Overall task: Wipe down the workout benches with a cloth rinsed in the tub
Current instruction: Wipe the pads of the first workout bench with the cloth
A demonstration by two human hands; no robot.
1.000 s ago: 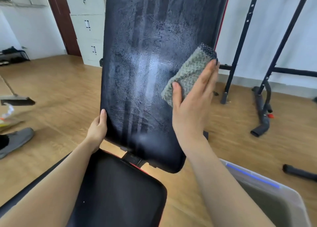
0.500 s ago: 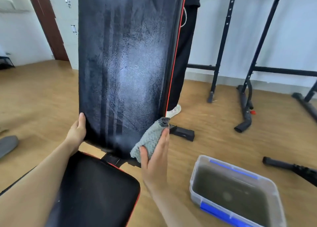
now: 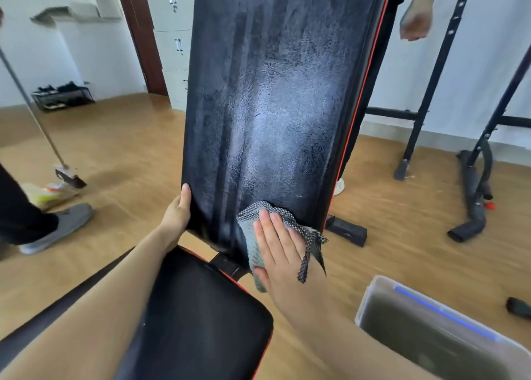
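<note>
I see my right hand (image 3: 283, 253) lying flat, its fingers straight and close together; it presses the cloth (image 3: 249, 240) onto the low part of the back pad (image 3: 273, 107). The cloth is grey with a dark net side; one net corner hangs down over the back of that hand. The back pad stands up tall in the middle and is black with wet streaks and a red line down its right edge. My left hand (image 3: 176, 216) holds the pad's left edge near the bottom, thumb on the front; the other fingers go behind, where I cannot see them. The black seat pad (image 3: 201, 316) lies near me, below both hands. The tub (image 3: 366, 302) sits on the wood floor (image 3: 120, 150) at the near right; the water in it looks dirty. At the far left, a mop (image 3: 67, 174) touches the floor beside a grey shoe (image 3: 61, 221). A black rack (image 3: 425, 98) stands at the far right; another person's hand (image 3: 416, 20) hangs near its top.
</note>
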